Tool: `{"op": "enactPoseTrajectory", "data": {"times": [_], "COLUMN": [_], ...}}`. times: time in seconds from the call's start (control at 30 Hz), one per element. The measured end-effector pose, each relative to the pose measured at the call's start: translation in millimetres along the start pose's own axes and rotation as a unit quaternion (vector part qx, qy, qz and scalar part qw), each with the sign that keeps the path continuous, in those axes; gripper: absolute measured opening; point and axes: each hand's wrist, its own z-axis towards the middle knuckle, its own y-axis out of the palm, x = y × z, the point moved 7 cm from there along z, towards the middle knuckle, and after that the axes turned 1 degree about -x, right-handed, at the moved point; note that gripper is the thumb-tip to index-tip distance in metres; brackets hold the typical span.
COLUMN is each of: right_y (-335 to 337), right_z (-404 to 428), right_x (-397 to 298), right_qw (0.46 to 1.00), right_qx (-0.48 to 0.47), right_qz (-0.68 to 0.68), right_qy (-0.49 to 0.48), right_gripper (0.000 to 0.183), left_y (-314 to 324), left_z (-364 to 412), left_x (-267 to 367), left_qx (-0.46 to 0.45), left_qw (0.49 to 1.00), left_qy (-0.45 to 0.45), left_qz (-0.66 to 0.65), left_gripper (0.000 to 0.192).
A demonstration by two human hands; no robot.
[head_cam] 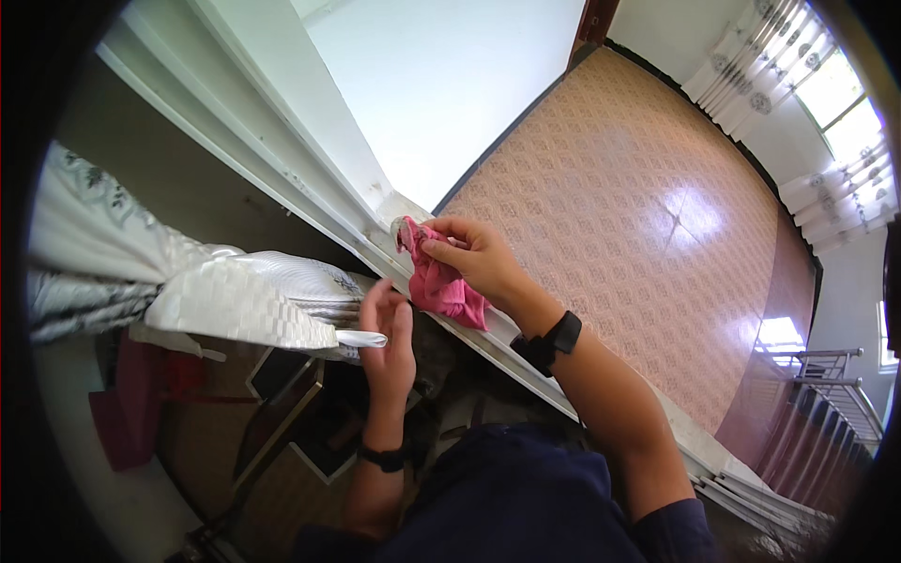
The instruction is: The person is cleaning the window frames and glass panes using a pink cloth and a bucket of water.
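My right hand [475,257] pinches a crumpled pink cloth [440,288] between thumb and fingers. One corner of the cloth looks greyish and soiled. The cloth hangs over the white window sill and track [380,257]. My left hand [389,334] is raised just left of the sill, its fingers slightly curled and nothing seen in it. Next to it, a shiny white woven curtain tieback [246,302] gathers a white patterned curtain [105,218]; the tieback's end loop lies in front of my left palm.
Beyond the sill spreads a tiled floor [598,211], with a stair railing [834,383] at the right and patterned curtains [746,70] by a far window. Below left, in shadow, are a dark gold-edged panel [281,415] and a red object [130,408]. A white wall [450,77] rises ahead.
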Motion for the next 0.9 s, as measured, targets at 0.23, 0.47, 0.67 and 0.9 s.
{"op": "enactPoseTrajectory", "data": {"times": [0.23, 0.47, 0.67, 0.9], "right_y": [-6, -118, -178, -123], "right_z": [-23, -52, -111, -146], "right_x": [-21, -7, -13, -60], "right_qw": [0.988, 0.991, 0.978, 0.925], "right_qx": [0.033, 0.095, 0.185, 0.146], "right_qz": [0.148, -0.031, -0.095, -0.289], "right_qy": [-0.017, 0.085, 0.02, -0.2], "right_gripper": [0.032, 0.026, 0.039, 0.046], "left_y": [45, 132, 186, 201], "left_z": [50, 80, 53, 42], "left_x": [19, 25, 7, -12], "left_qx": [-0.054, -0.187, -0.18, -0.238], "left_qw": [0.998, 0.913, 0.981, 0.893], "left_qy": [0.038, 0.095, -0.065, -0.274], "left_qz": [0.008, 0.351, 0.026, -0.266], "left_gripper": [0.034, 0.029, 0.029, 0.021]}}
